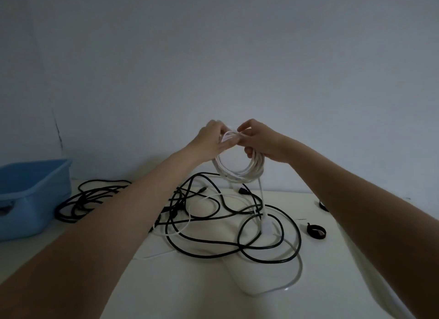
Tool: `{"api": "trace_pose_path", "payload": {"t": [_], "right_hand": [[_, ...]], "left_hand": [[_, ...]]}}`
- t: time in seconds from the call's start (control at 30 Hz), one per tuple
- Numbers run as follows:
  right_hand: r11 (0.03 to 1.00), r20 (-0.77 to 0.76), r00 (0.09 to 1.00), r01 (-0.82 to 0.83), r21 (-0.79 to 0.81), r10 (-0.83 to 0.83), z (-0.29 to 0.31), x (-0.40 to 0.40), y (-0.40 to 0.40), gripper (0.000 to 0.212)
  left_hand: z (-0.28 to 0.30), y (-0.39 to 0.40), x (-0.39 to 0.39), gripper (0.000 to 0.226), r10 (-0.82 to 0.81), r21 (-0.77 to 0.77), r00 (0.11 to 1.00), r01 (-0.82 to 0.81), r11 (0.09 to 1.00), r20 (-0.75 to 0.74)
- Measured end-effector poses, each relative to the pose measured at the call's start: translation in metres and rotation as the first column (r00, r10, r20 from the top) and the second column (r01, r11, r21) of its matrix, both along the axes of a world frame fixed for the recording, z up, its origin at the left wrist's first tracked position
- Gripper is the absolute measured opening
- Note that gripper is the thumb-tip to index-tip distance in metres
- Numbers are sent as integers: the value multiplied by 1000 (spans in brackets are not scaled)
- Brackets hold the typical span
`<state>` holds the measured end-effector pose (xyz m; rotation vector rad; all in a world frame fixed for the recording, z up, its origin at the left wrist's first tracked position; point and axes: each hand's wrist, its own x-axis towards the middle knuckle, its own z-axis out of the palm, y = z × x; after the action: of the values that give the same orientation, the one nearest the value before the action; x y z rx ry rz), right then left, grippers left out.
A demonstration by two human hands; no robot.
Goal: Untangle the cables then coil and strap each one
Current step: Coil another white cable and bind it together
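White cable coil is a neat multi-loop ring held up above the black cable tangle on the desk, left hand and right hand both pinching its top, tail hanging down.

White coil above tangled black cables

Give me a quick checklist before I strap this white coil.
1. Coil held: ok. The left hand and right hand both grip the white coil above the table.
2. Cable fully wound: not ok. A white tail hangs down to the table.
3. Tail free of the black cables: cannot tell; it drops among their loops.
4. Strap in reach: ok. A black strap lies on the table to the right.
5. Hand free for the strap: not ok.
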<state>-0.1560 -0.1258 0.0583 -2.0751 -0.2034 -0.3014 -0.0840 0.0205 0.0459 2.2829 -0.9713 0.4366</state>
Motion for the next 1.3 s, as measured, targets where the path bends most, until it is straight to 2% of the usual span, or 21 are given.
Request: {"api": "trace_pose_path", "payload": {"t": [0.07, 0.13, 0.2, 0.27, 0.33, 0.4, 0.47, 0.53, 0.6, 0.67, 0.7, 0.77, 0.8, 0.83, 0.87, 0.97, 1.03, 1.1, 1.17, 1.23, 1.3], "right_hand": [[959, 6, 999, 40, -282, -40, 6, -2, -3, 13], [933, -50, 999, -31, -358, 14, 6, -3, -3, 9], [951, -27, 996, -86, -296, 82, 4, -5, -3, 8], [969, 30, 990, -125, -212, 135, 5, -11, -7, 7], [986, 53, 986, -156, -65, 160, 8, -16, -15, 11], [977, -23, 984, -175, 123, 179, 8, -18, -29, 21], [971, -127, 973, -172, 169, 194, 3, -18, -33, 15], [947, -145, 970, -148, 285, 195, -9, -16, -30, 8], [851, -131, 971, -104, 515, 198, -23, -14, -25, 8], [746, -98, 976, -83, 661, 195, -33, -15, -18, 13], [663, -61, 979, -87, 743, 197, -37, -14, -14, 19], [428, 28, 985, -100, 898, 172, -37, -8, -3, 26], [343, 58, 992, -94, 935, 115, -35, -4, 3, 28], [315, 68, 997, -75, 946, 34, -32, 0, 6, 31], [333, 69, 997, -50, 942, -46, -29, 2, 8, 34], [490, 88, 981, 8, 872, -173, -22, 4, 3, 36], [676, 105, 974, 62, 734, -203, -18, 1, -4, 31], [850, 127, 968, 125, 512, -219, -15, -2, -10, 24], [946, 148, 965, 169, 275, -215, -10, -5, -14, 17], [980, 164, 966, 192, 57, -199, -8, -7, -15, 12], [984, 163, 971, 180, -18, -174, -8, -9, -17, 13]], "left_hand": [[10, 2, -7, 77, 56, 102, 994, -66, 993, 91], [17, -2, -17, 92, 1, 228, 996, -22, 973, 91], [18, -11, -22, 80, -99, 273, 994, 107, 956, -45], [15, -15, -24, 58, -128, 204, 974, 166, 965, -188], [17, -14, -23, 46, -54, 170, 982, 86, 982, -182], [22, -12, -24, 40, 20, 135, 993, -4, 991, -114], [21, -12, -24, 33, 61, 50, 995, -57, 997, -85], [16, -13, -25, 29, 95, -48, 991, -100, 994, -94], [12, -15, -25, 26, 133, -159, 984, -151, 976, -116], [8, -17, -26, 24, 153, -319, 973, -202, 926, -172], [6, -19, -27, 24, 152, -397, 966, -225, 890, -207], [-4, -26, -30, 19, 152, -481, 950, -271, 834, -272], [-10, -30, -32, 15, 135, -507, 940, -286, 813, -314], [-15, -34, -35, 13, 98, -540, 929, -291, 790, -358], [-19, -38, -37, 14, 48, -572, 916, -290, 767, -399], [-20, -37, -41, 15, -161, -629, 848, -233, 742, -505], [-16, -31, -42, 11, -412, -690, 723, -123, 713, -555], [-11, -24, -38, 6, -537, -701, 632, -13, 713, -559], [-5, -21, -35, 12, -521, -626, 647, 86, 775, -556], [2, -20, -35, 20, -466, -516, 708, 166, 840, -531], [7, -19, -37, 23, -409, -395, 749, 213, 894, -522]]}}
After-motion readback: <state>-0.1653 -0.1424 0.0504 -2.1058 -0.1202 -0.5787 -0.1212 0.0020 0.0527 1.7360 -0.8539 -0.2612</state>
